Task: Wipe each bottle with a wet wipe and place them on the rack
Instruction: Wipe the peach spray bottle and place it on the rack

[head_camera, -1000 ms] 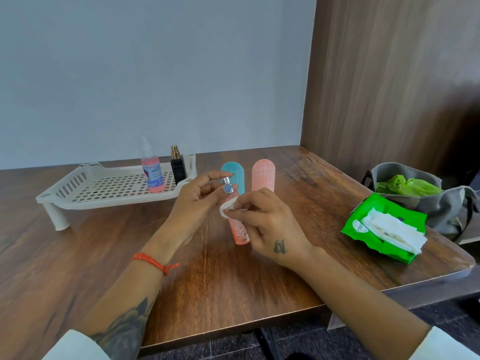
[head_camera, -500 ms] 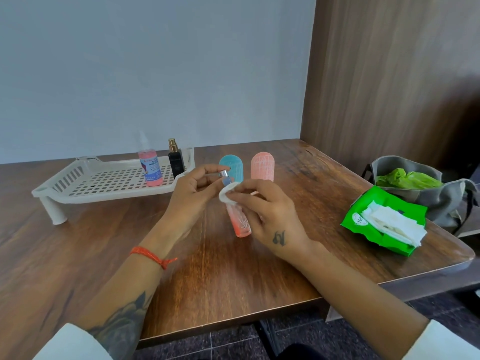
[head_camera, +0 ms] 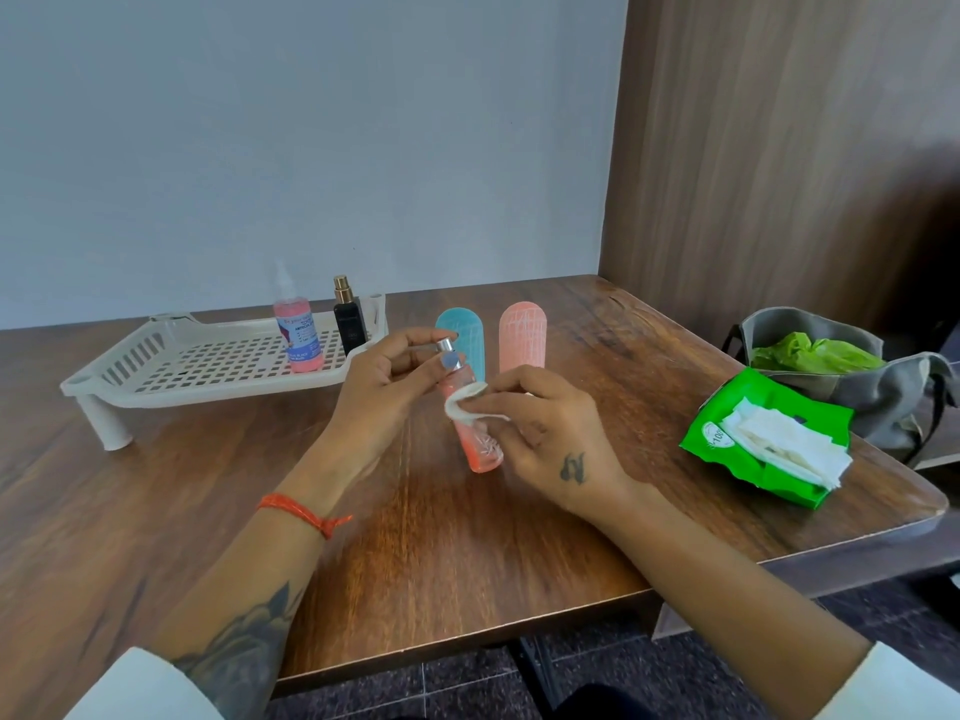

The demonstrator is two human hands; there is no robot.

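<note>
Head view: a person wipes a pink spray bottle (head_camera: 475,433) over the middle of the wooden table (head_camera: 156,537), w/ the left hand (head_camera: 382,389) pinching its silver nozzle end between thumb and fingers and the right hand (head_camera: 540,433) curled round a folded wet wipe (head_camera: 462,402) pressed to the bottle's upper body. The bottle tilts, its base low toward the near edge; whether the base touches the tabletop can't be told. Just behind it, toward the far edge, stand a blue bottle (head_camera: 462,337) and a pink capsule-shaped bottle (head_camera: 522,335), both upright and seemingly not yet wiped. The white rack (head_camera: 171,366) sits near the far-left corner and already holds 2 items at its right end: a pink labelled spray bottle (head_camera: 298,330) and a black bottle w/ gold cap (head_camera: 347,319). A green wipes pack (head_camera: 769,444) lies open near the right edge, sheets spilling out, w/ a grey bag (head_camera: 883,387) beyond it off the table. Risks, as judged: the left-hand hold is only a fingertip pinch on a small, probably slick nozzle, so a firm rub w/ a damp wipe could twist the bottle loose; pressure on the nozzle might also fire a spray. A wide wiping stroke could knock over the two bottles standing right behind, and they look tall and narrow enough to topple easily.
</note>
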